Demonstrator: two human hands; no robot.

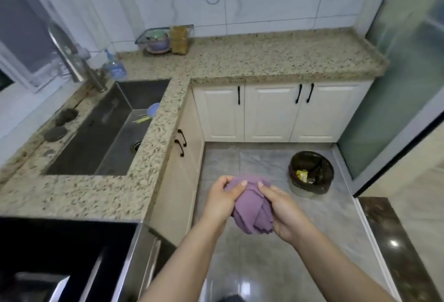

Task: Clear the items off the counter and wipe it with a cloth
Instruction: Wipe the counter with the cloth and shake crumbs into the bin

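Note:
A bunched purple cloth (252,208) hangs over the floor in front of me, held from both sides. My left hand (222,202) grips its left part and my right hand (282,212) grips its right part. The speckled granite counter (264,54) runs along the back wall and turns down the left side around the sink (96,133). On the counter's back corner stand a rack with bowls (156,40) and a brown packet (179,39). A blue-capped bottle (115,66) stands by the tap (72,58).
A light blue bowl (153,109) and some chopsticks lie in the sink. Two dark round items (61,123) sit left of the sink. A bin with a dark bag (311,173) stands on the tiled floor. White cabinets are below the counter; a black hob (60,253) is at lower left.

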